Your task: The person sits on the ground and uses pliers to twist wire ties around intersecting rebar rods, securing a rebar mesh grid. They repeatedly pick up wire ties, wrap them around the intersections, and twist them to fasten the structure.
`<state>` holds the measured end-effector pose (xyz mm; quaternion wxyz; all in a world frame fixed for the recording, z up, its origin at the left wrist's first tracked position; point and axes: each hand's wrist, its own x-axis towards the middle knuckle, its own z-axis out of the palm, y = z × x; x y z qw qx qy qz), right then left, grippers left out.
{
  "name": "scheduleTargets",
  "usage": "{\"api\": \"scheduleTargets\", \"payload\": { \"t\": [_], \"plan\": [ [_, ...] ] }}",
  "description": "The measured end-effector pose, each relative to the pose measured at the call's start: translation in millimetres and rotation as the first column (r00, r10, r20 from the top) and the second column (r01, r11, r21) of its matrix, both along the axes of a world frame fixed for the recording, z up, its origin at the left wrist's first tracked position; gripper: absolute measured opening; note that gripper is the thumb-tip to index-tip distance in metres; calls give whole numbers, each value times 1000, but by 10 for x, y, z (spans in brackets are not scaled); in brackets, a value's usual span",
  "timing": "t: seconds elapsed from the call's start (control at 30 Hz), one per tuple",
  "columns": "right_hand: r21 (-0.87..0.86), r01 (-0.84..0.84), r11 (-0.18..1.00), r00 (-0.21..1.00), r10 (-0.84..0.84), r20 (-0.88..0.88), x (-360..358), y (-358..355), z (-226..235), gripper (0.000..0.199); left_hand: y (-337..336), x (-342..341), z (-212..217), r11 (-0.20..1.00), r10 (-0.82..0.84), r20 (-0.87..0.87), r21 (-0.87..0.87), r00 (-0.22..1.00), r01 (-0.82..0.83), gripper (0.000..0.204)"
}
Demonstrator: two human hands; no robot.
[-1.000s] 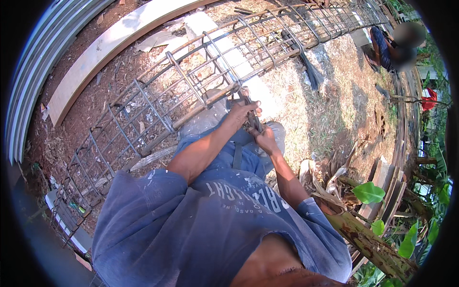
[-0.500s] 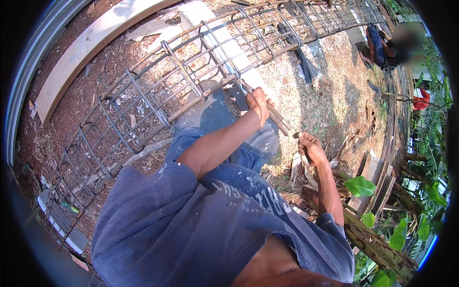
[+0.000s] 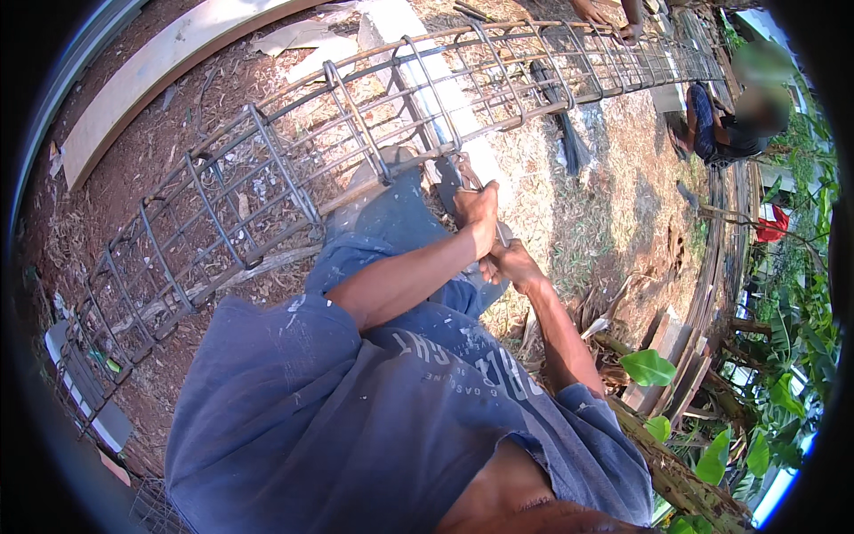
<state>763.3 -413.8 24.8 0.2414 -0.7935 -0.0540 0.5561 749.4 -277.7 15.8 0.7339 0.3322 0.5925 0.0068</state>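
Note:
A long cage of steel reinforcing bars (image 3: 286,165) with square stirrups runs across in front of me, from lower left to upper right. My left hand (image 3: 478,210) is closed around the long handles of what look like rusty pincers (image 3: 463,167), whose head points up at the near lower bar of the cage. Just below it, my right hand (image 3: 514,263) is closed at the handle end, close against the left hand. The fingers hide most of the handles. Whether the jaws touch the bar or a wire cannot be made out.
A white beam (image 3: 416,84) lies under the cage, next to a bundle of dark wire (image 3: 569,138). Another person's hands (image 3: 614,20) are at the cage's far side. Someone crouches (image 3: 712,125) at the right. A curved-looking plank (image 3: 160,84) lies left; planks and plants stand right.
My right hand has moved left and up from beyond the handle ends to close beside my left hand. Another person's hands have come further into view at the top.

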Motion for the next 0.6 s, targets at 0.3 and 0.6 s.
{"api": "scheduleTargets", "payload": {
  "t": [0.3,0.6],
  "plan": [
    [283,458,842,781,-229,-581,30,108,267,53,212,-280,-196,1000,2,277,-30,961,7,45],
    [324,507,799,742,-213,-635,-27,46,73,50,209,-303,-282,992,-103,243,-48,965,118,39]
  ]
}}
